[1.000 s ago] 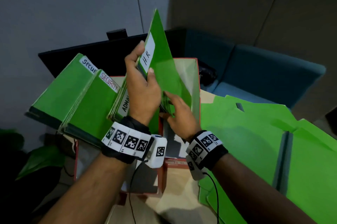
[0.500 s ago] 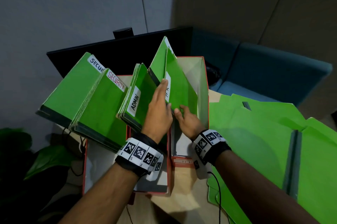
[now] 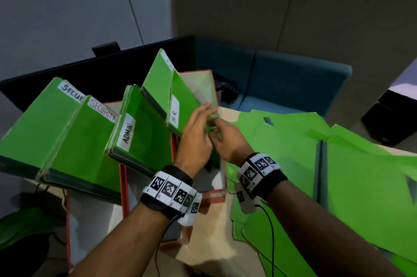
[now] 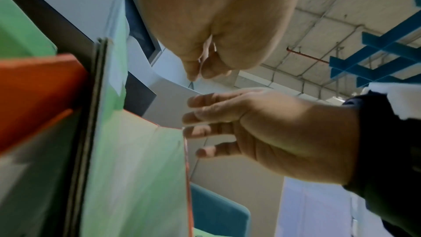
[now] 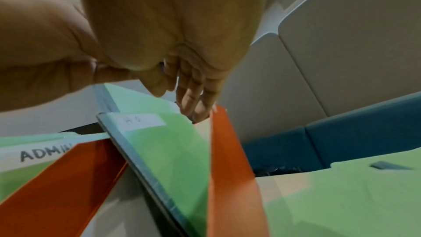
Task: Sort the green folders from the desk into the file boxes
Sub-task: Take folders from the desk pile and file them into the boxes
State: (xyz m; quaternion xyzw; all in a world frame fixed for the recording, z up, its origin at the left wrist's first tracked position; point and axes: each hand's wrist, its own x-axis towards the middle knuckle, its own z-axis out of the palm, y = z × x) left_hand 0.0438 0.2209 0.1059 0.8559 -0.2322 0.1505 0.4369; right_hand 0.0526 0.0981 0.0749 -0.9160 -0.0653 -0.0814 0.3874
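Observation:
A green folder labelled HR [image 3: 189,105] stands tilted in the right-hand red file box [image 3: 213,78], in front of another green folder. My left hand [image 3: 204,112] lays straight fingers on the HR folder's right edge; its thumb is hidden. Just beside it, my right hand [image 3: 220,132] has loosely bent fingers at the same corner. In the left wrist view the right hand [image 4: 205,123] shows spread, relaxed fingers with nothing in them. The right wrist view shows my fingers [image 5: 191,100] pointing down between the HR folder [image 5: 173,150] and the box's red wall [image 5: 227,159].
A stack of green folders labelled ADMIN [image 3: 144,132] leans in the middle box, and two SECURITY stacks [image 3: 74,141] lean further left. Several loose green folders [image 3: 293,163] cover the desk on the right. A black monitor [image 3: 101,69] stands behind the boxes, a blue sofa [image 3: 293,78] beyond.
The HR folder, held high in my left hand a second ago, has gone down into the right box. Both hands have shifted to its right edge.

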